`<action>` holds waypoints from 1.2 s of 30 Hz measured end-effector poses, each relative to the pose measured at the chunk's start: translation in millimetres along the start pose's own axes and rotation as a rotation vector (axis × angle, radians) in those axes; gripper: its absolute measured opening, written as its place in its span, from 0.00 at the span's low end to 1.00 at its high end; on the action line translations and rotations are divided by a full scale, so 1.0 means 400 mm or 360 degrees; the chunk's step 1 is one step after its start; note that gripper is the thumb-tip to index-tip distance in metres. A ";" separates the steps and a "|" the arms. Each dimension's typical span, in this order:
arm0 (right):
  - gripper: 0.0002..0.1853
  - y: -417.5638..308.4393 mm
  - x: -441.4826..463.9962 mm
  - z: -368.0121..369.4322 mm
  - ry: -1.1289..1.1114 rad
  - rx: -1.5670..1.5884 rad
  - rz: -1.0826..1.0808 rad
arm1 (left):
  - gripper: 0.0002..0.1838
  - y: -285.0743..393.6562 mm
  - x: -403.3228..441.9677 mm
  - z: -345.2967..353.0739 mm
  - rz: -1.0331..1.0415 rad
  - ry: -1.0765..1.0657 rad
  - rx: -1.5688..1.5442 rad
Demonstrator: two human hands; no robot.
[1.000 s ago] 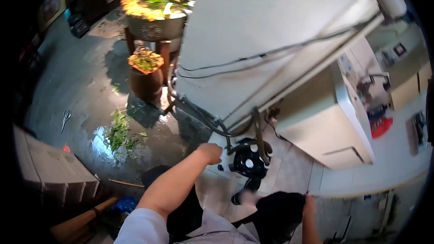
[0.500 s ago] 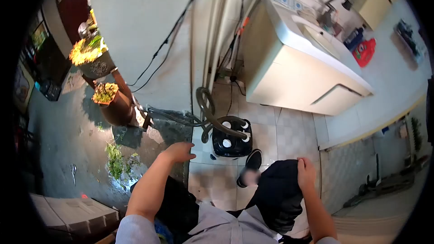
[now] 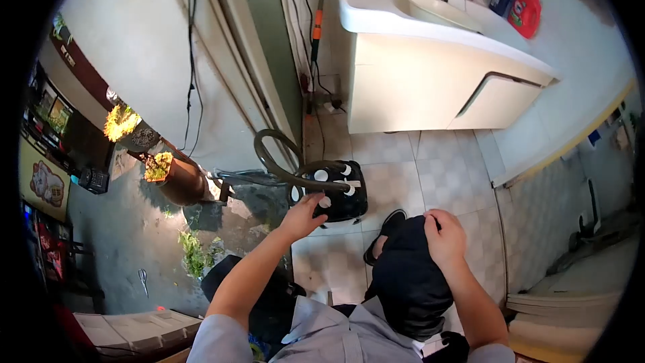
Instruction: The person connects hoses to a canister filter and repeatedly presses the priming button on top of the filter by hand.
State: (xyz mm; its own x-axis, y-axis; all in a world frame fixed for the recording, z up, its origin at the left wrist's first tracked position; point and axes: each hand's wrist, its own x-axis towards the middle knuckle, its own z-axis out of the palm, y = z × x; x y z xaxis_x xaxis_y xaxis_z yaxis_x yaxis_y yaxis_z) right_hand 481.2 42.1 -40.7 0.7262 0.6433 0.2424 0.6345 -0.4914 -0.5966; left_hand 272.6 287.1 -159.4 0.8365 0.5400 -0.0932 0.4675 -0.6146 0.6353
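Observation:
My left hand [image 3: 302, 219] reaches to the near left corner of a black canister [image 3: 346, 212] with white round caps and thick hoses. Its thumb and forefinger are apart beside a white cap [image 3: 324, 202]; whether they touch it I cannot tell. A thick grey-brown hose [image 3: 265, 159] loops up from the canister's top and bends to the left. My right hand [image 3: 446, 236] lies on my right knee, over the dark trousers [image 3: 408, 275], fingers partly hidden and holding nothing.
A washbasin cabinet [image 3: 416, 87] stands beyond the canister, with a red bottle [image 3: 525, 13] on top. Potted plants [image 3: 181, 181] are at the left. Scissors [image 3: 143, 282] and cut greenery [image 3: 193, 254] lie on the grey floor. Cables [image 3: 193, 60] hang along the wall.
My left hand has moved forward and right, from short of the canister to its white caps. My right hand stays on the knee. The view has turned and shifted.

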 end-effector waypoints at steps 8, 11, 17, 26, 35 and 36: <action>0.04 0.011 -0.037 -0.065 0.0212 -0.0175 -0.0459 | 0.14 0.000 0.091 0.037 0.0005 -0.0105 0.0586; 0.03 0.043 -0.051 -0.065 0.0146 -0.0378 -0.0540 | 0.14 0.004 0.104 0.038 -0.0031 -0.0143 0.0580; 0.02 0.115 -0.057 -0.090 0.0280 -0.0372 -0.0378 | 0.14 -0.013 0.147 0.047 0.0034 -0.0336 0.0793; 0.02 0.102 -0.031 -0.080 0.0328 -0.0212 -0.0351 | 0.16 -0.008 0.168 0.044 0.0063 -0.0512 0.0851; 0.03 0.096 -0.015 -0.061 0.0307 -0.0179 -0.0376 | 0.18 -0.007 0.136 0.063 -0.0159 -0.0257 0.0712; 0.03 0.096 -0.016 -0.059 0.0316 -0.0179 -0.0388 | 0.18 0.011 0.133 0.058 -0.0196 -0.0254 0.0768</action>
State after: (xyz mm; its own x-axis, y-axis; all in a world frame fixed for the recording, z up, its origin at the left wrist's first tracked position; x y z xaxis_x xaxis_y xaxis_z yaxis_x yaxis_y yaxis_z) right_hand 507.2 5.4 -46.9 0.5798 0.6284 0.5186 0.8131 -0.4061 -0.4171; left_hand 325.8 299.9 -179.2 0.7825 0.5538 -0.2848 0.6123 -0.7674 0.1902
